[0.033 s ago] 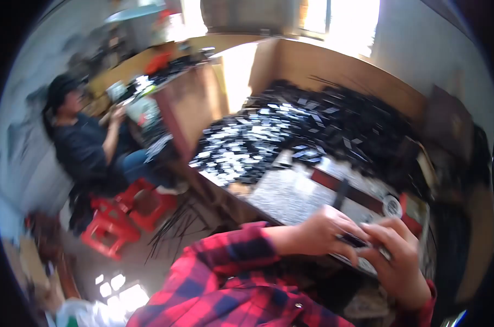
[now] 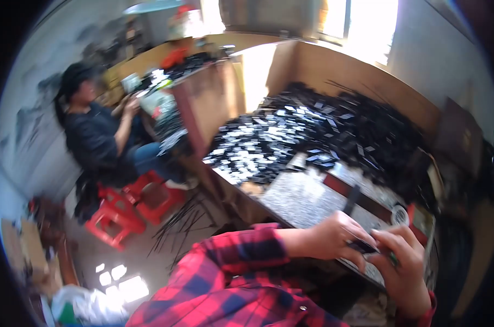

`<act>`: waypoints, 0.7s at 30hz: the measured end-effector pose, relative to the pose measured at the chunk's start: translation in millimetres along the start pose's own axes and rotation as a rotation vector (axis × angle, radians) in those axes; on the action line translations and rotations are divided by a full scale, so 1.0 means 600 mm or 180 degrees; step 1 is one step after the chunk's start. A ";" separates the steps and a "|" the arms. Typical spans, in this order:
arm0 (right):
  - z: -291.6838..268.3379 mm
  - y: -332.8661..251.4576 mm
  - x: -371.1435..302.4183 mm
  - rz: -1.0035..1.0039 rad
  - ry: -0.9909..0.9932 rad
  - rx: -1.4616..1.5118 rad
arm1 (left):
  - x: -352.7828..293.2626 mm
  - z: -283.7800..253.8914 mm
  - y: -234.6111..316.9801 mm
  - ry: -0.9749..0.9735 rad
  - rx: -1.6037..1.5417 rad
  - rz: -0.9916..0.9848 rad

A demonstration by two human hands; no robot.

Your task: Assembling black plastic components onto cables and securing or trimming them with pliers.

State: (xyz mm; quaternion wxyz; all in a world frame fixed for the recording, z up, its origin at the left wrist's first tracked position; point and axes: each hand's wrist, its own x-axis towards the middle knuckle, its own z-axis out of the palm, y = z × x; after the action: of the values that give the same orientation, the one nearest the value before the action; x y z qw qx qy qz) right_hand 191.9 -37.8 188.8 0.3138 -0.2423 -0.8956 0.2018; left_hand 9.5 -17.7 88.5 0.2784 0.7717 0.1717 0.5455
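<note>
Both hands met over the near edge of the speckled bench (image 2: 307, 199) — the left hand (image 2: 334, 237) and right hand (image 2: 402, 267) each closed their grip on one small dark part (image 2: 361, 246), blurred, with a heap of black pieces (image 2: 312, 131) beyond.

A seated co-worker (image 2: 94, 136) on a red stool (image 2: 119, 210) works at the neighbouring wooden bench (image 2: 203, 103).

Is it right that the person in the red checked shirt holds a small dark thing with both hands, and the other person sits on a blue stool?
Not quite. The head view shows the stool is red, not blue. Both hands, left hand and right hand, do hold the small dark thing.
</note>
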 end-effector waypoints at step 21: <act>0.035 -0.023 0.020 -0.0159 0.0080 -0.0533 | -0.138 -0.009 -0.105 -0.1500 0.2231 -0.0282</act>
State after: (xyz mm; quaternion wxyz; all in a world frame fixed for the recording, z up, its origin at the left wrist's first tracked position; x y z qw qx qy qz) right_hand 165.8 -46.8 186.4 0.3086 -0.2478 -0.9111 0.1152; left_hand -21.9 -14.0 -10.8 0.0540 0.9151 0.3114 0.2503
